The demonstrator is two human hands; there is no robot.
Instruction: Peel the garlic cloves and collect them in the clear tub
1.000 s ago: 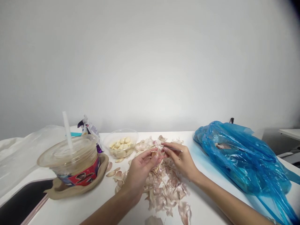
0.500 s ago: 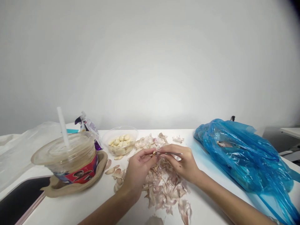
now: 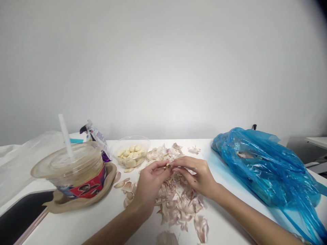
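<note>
My left hand [image 3: 150, 182] is closed round a garlic clove [image 3: 168, 165], pinched at the fingertips above a heap of papery garlic skins [image 3: 178, 204]. My right hand [image 3: 198, 175] meets it fingertip to fingertip and grips a thin metal tool [image 3: 187, 167] whose tip lies at the clove. A clear bowl [image 3: 122, 144] of peeled cloves stands just behind my left hand. Several unpeeled cloves [image 3: 124, 185] lie on the white table to the left of my left wrist.
A lidded drink cup [image 3: 76, 170] with a straw sits on a brown paper holder at the left, a dark phone [image 3: 22, 217] in front of it. A crumpled blue plastic bag [image 3: 268, 166] fills the right side. A clear bag and a purple wrapper [image 3: 95, 137] lie behind the cup.
Both hands have stayed together over the skins, working at the clove; the tool's tip has shifted closer to the left fingertips. The view has drifted slightly upward.
</note>
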